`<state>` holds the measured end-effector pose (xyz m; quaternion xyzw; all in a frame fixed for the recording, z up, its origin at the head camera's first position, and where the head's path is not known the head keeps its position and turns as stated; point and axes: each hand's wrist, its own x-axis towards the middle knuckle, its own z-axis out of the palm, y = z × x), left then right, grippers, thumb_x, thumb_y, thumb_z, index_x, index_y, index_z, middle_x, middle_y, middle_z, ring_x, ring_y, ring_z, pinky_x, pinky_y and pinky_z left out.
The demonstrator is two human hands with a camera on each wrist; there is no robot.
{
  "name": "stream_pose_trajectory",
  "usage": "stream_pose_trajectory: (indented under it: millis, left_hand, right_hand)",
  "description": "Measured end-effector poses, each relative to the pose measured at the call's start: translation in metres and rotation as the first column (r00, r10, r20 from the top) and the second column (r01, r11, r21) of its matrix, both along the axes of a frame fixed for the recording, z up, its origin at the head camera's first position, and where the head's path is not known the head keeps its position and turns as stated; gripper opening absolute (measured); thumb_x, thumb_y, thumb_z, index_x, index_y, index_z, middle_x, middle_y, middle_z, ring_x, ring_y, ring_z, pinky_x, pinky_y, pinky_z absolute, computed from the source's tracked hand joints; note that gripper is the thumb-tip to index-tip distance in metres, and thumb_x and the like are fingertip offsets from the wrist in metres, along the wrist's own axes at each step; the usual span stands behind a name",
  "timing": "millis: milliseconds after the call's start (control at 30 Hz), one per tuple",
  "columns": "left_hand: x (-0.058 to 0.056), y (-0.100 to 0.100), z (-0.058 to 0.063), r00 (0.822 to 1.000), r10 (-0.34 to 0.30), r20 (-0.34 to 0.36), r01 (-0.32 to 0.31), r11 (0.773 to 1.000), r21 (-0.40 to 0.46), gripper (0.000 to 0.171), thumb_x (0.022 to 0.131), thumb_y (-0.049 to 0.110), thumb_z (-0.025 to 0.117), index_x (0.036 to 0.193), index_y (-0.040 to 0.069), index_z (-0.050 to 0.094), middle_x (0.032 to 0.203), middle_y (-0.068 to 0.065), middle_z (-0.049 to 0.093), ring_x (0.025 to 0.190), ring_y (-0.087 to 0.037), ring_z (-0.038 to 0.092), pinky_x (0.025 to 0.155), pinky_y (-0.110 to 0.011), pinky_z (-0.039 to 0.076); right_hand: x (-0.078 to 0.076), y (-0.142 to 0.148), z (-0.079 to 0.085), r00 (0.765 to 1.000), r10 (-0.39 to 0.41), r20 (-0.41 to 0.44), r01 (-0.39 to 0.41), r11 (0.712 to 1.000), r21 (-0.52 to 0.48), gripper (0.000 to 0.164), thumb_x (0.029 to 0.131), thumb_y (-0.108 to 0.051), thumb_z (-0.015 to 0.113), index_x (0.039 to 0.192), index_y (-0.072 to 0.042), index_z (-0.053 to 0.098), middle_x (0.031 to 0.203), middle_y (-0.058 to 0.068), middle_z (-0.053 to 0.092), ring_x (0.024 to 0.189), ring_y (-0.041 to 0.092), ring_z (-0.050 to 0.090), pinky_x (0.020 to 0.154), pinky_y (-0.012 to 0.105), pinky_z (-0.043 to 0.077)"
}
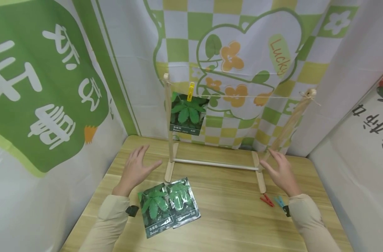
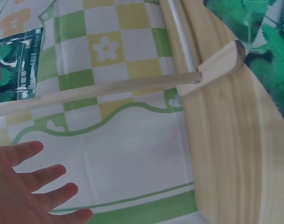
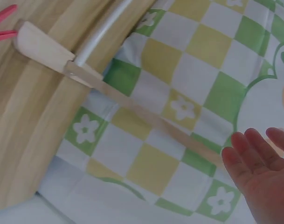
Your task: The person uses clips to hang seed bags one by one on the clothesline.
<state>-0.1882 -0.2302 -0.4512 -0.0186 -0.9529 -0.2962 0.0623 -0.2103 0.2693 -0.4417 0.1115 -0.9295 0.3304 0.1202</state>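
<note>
In the head view, we are seeing the left hand (image 1: 136,171) hovering beside the wooden rack (image 1: 287,125), its thumb spreading well away from its extended fingers and its grasp holding nothing. The right hand (image 1: 281,171) is hovering at the rack's right upright, thumb and fingers parting widely, likewise holding nothing; whether its fingertips are touching the wood we are not managing to tell. Only here are we seeing the whole string (image 1: 257,97) spanning the rack, with a yellow clip (image 1: 190,92) holding the hanging packet (image 1: 187,115) near its left end. Two overlapping packets (image 1: 155,210) are lying on the surface (image 1: 226,203) near the left hand, while a red clip (image 1: 267,200) and a blue clip (image 1: 279,202) are lying near the right wrist.

From the left wrist, we are viewing four fingers fanning apart, the hanging packet partly cropping out, and a pale rod (image 1: 214,164) meeting the rack's left foot. From the right wrist, we are viewing the rod's other end, the red clip lying just beside the right foot, and a checkered curtain (image 1: 175,50) filling the background.
</note>
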Motion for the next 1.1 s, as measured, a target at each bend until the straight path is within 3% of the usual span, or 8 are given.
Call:
stream_pose_trajectory:
  millis: [600,867,1100]
  left_hand:
    - [0.013,-0.022,-0.031,0.995,0.064,0.07,-0.061,0.997,-0.041,0.094,0.087,0.066,0.057,0.153,0.007,0.027,0.154,-0.027,0.029,0.139,-0.051,0.027,0.108,-0.071,0.028]
    - [0.015,-0.027,-0.049,0.996,0.047,0.071,-0.042,0.997,-0.064,0.095,0.087,0.067,0.055,0.151,0.003,0.028,0.152,-0.03,0.03,0.137,-0.053,0.03,0.108,-0.072,0.026]
    - [0.02,-0.024,-0.061,0.99,0.054,0.128,-0.045,0.996,-0.07,0.097,0.085,0.069,0.057,0.152,0.005,0.027,0.153,-0.029,0.031,0.136,-0.055,0.031,0.104,-0.074,0.03]
  right_hand:
    - [0.008,0.024,-0.034,0.985,-0.063,0.159,0.054,0.997,0.056,0.074,0.097,-0.045,0.056,0.147,0.005,0.033,0.148,0.034,0.034,0.133,0.055,0.033,0.105,0.072,0.028]
    - [0.011,0.033,-0.046,0.965,-0.107,0.24,0.09,0.993,0.08,0.079,0.098,-0.052,0.049,0.149,0.004,0.028,0.15,0.035,0.028,0.134,0.057,0.03,0.106,0.072,0.026]
    - [0.014,0.041,-0.059,0.955,-0.129,0.265,0.104,0.989,0.106,0.08,0.098,-0.054,0.048,0.15,0.004,0.027,0.148,0.037,0.029,0.132,0.058,0.032,0.104,0.073,0.027]
